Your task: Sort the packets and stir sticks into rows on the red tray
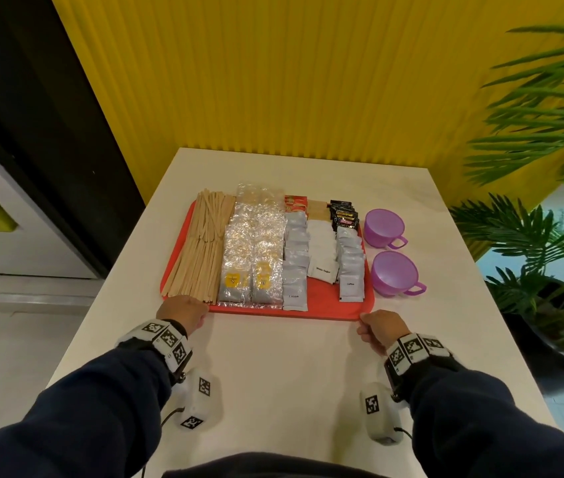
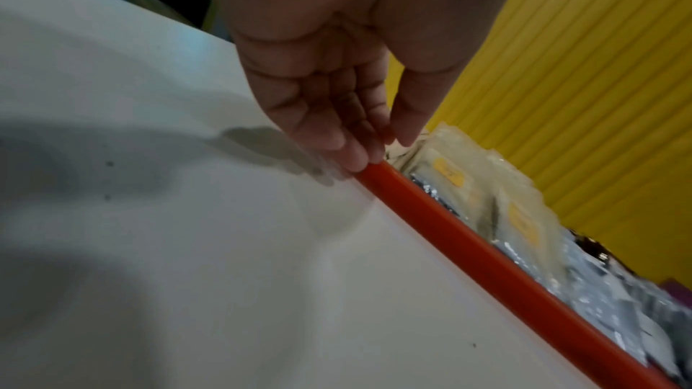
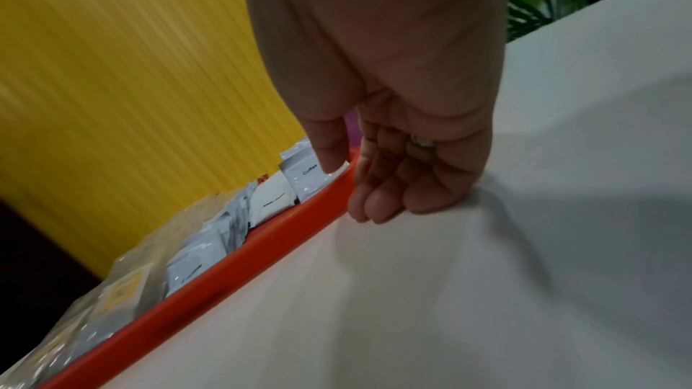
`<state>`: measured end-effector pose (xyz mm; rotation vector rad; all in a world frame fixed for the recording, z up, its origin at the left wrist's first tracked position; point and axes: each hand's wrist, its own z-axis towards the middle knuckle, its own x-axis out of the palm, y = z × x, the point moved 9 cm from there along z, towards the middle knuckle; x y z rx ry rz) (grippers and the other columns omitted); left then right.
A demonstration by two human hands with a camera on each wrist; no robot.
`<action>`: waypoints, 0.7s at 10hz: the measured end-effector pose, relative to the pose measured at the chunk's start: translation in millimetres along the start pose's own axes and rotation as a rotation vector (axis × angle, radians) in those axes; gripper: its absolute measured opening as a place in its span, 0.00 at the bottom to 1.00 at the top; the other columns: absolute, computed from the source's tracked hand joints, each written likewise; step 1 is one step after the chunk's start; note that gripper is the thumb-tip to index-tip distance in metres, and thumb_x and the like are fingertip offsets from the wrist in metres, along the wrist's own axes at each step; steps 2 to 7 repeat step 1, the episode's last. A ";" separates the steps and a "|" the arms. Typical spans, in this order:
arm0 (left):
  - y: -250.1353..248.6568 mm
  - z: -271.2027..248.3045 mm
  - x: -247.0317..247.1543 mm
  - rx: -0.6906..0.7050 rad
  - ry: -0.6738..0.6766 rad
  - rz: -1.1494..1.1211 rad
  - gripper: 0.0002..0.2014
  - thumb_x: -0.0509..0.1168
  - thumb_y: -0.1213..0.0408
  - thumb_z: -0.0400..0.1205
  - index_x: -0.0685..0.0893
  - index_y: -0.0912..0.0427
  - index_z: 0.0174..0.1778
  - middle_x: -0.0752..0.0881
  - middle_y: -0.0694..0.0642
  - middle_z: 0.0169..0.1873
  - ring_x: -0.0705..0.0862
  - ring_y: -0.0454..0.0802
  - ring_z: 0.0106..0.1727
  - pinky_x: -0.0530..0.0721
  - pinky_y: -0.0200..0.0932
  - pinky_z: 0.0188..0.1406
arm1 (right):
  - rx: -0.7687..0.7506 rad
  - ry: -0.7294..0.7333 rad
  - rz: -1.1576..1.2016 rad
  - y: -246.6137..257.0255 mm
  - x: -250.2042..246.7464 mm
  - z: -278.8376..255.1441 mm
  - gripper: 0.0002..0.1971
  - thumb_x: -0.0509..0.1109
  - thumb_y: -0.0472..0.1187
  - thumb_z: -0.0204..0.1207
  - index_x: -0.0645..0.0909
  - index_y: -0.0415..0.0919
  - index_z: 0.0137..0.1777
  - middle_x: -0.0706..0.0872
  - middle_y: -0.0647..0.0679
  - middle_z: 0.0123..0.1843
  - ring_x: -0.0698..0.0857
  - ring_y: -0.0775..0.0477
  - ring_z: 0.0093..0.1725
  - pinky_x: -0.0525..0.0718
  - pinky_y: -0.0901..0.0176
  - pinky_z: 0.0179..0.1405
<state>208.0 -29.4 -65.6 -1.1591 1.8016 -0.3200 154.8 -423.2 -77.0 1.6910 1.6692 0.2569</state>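
The red tray (image 1: 325, 310) sits on the white table (image 1: 284, 374), its near rim well back from the table's near edge, with bare tabletop in front and a strip on the left. The left hand (image 1: 181, 313) pinches the near-left corner; the right hand (image 1: 379, 328) pinches the near-right corner, thumb over the rim. Stir sticks (image 1: 201, 248) fill the left row, then foil packets (image 1: 251, 257) and small packets reading "Cream" (image 1: 293, 295), "White Sugar" (image 1: 322, 270) and "Coffee" (image 1: 351, 283). Two purple cups (image 1: 394, 272) stand just beside the tray's right edge.
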 end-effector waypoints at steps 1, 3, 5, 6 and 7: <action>-18.9 -17.0 -1.2 0.114 -0.016 -0.004 0.13 0.63 0.68 0.79 0.78 0.58 0.27 0.81 0.53 0.26 0.77 0.49 0.30 0.73 0.39 0.33 | -0.066 0.065 -0.146 2.3 1.9 -12.3 0.11 0.61 0.35 0.80 0.74 0.38 0.35 0.79 0.44 0.32 0.74 0.51 0.26 0.71 0.67 0.18; -18.9 -17.0 -1.2 0.114 -0.016 -0.004 0.13 0.63 0.68 0.79 0.78 0.58 0.27 0.81 0.53 0.26 0.77 0.49 0.30 0.73 0.39 0.33 | -0.066 0.065 -0.146 2.3 1.9 -12.3 0.11 0.61 0.35 0.80 0.74 0.38 0.35 0.79 0.44 0.32 0.74 0.51 0.26 0.71 0.67 0.18; -18.9 -17.0 -1.2 0.114 -0.016 -0.004 0.13 0.63 0.68 0.79 0.78 0.58 0.27 0.81 0.53 0.26 0.77 0.49 0.30 0.73 0.39 0.33 | -0.066 0.065 -0.146 2.3 1.9 -12.3 0.11 0.61 0.35 0.80 0.74 0.38 0.35 0.79 0.44 0.32 0.74 0.51 0.26 0.71 0.67 0.18; -18.9 -17.0 -1.2 0.114 -0.016 -0.004 0.13 0.63 0.68 0.79 0.78 0.58 0.27 0.81 0.53 0.26 0.77 0.49 0.30 0.73 0.39 0.33 | -0.066 0.065 -0.146 2.3 1.9 -12.3 0.11 0.61 0.35 0.80 0.74 0.38 0.35 0.79 0.44 0.32 0.74 0.51 0.26 0.71 0.67 0.18; -18.9 -17.0 -1.2 0.114 -0.016 -0.004 0.13 0.63 0.68 0.79 0.78 0.58 0.27 0.81 0.53 0.26 0.77 0.49 0.30 0.73 0.39 0.33 | -0.066 0.065 -0.146 2.3 1.9 -12.3 0.11 0.61 0.35 0.80 0.74 0.38 0.35 0.79 0.44 0.32 0.74 0.51 0.26 0.71 0.67 0.18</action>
